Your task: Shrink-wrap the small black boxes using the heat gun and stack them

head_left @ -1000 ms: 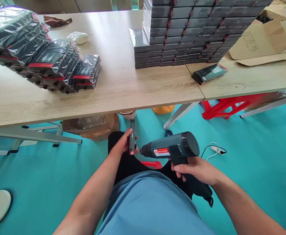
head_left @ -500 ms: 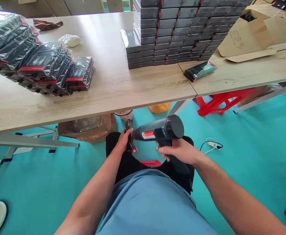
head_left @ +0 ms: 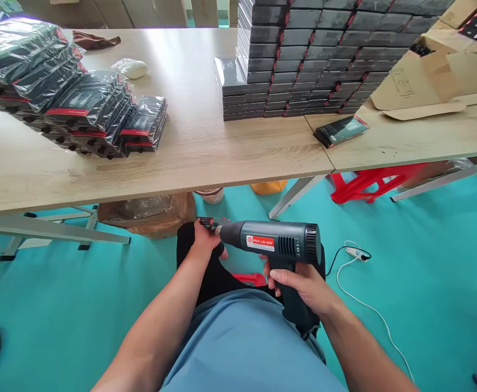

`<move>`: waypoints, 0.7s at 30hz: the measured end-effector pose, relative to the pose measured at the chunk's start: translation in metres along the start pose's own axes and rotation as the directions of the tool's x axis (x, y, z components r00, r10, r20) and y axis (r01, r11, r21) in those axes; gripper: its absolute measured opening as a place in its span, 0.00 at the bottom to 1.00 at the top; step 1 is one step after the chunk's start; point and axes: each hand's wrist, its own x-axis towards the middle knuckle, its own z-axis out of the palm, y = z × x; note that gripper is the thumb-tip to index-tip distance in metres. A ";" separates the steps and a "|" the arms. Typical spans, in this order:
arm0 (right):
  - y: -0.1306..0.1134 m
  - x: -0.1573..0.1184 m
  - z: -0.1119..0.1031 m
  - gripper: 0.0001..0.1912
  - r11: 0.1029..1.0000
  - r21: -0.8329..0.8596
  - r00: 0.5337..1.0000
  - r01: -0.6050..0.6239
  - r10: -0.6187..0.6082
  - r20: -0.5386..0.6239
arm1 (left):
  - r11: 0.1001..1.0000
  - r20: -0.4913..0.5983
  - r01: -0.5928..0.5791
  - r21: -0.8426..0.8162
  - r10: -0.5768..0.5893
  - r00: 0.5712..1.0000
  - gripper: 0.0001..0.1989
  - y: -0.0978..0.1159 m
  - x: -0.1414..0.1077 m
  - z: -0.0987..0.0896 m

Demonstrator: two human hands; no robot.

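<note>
My right hand (head_left: 293,280) is wrapped round the handle of a dark heat gun (head_left: 275,239), whose nozzle points left. Just beyond the nozzle tip, my left hand (head_left: 206,239) is closed on a small dark box (head_left: 214,221), seen nearly edge-on and partly hidden by the fingers. Both hands are over my lap, in front of the table edge. On the table, film-wrapped black boxes (head_left: 95,109) are piled at the left, and a tall stack of dark boxes (head_left: 295,71) stands at the centre back. One single box (head_left: 340,130) lies near the front edge.
The wooden table (head_left: 206,158) spans the view. An open carton (head_left: 434,81) is at its right. Beneath are a wrapped brown box (head_left: 148,215), a bin (head_left: 212,196), a red stool (head_left: 373,182) and metal legs. A white cable (head_left: 369,305) runs over the floor at right.
The heat gun has swung level and moved slightly down and right. The box in my left hand has turned from upright to nearly edge-on. The view has shifted a little.
</note>
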 end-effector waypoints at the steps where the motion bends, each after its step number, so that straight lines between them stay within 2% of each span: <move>1: -0.001 0.000 -0.001 0.17 1.000 -0.003 0.999 0.016 -0.017 -0.038 | 1.000 0.009 -0.012 -0.014 0.012 1.000 0.17 -0.001 -0.001 0.002; 4: -0.003 -0.003 -0.011 0.19 0.999 -0.045 0.992 0.002 -0.008 -0.125 | 0.997 0.002 -0.017 -0.076 0.017 1.000 0.16 -0.001 -0.002 0.004; 7: -0.003 -0.007 -0.015 0.18 0.995 -0.084 0.998 -0.062 0.061 -0.016 | 0.991 0.017 0.012 -0.131 -0.010 1.000 0.17 -0.002 -0.001 0.004; 9: -0.004 -0.007 -0.013 0.17 0.995 -0.087 0.998 -0.044 0.047 0.034 | 0.992 0.047 0.005 -0.129 0.001 0.999 0.17 -0.004 0.000 0.003; 13: -0.006 -0.005 -0.014 0.17 0.997 -0.082 0.994 0.016 -0.024 -0.103 | 0.997 0.107 -0.043 -0.056 0.049 0.993 0.20 -0.005 -0.001 -0.002; 15: -0.005 -0.006 -0.017 0.17 0.994 -0.107 0.997 -0.032 0.025 -0.067 | 0.997 0.090 -0.046 -0.054 0.051 0.995 0.22 -0.004 -0.003 -0.002; 17: -0.003 -0.009 -0.017 0.17 0.991 -0.111 0.997 -0.072 0.076 0.033 | 0.994 0.041 -0.041 -0.100 0.045 0.998 0.23 -0.004 -0.004 -0.001; 19: -0.001 -0.009 -0.011 0.17 0.995 -0.085 0.995 -0.058 0.064 0.074 | 0.987 -0.004 -0.032 -0.158 0.032 0.999 0.26 -0.005 -0.004 0.003; 21: -0.001 -0.007 -0.002 0.17 0.998 -0.069 0.999 -0.015 0.019 0.049 | 0.982 -0.029 -0.019 -0.190 0.014 0.999 0.28 -0.008 -0.004 0.005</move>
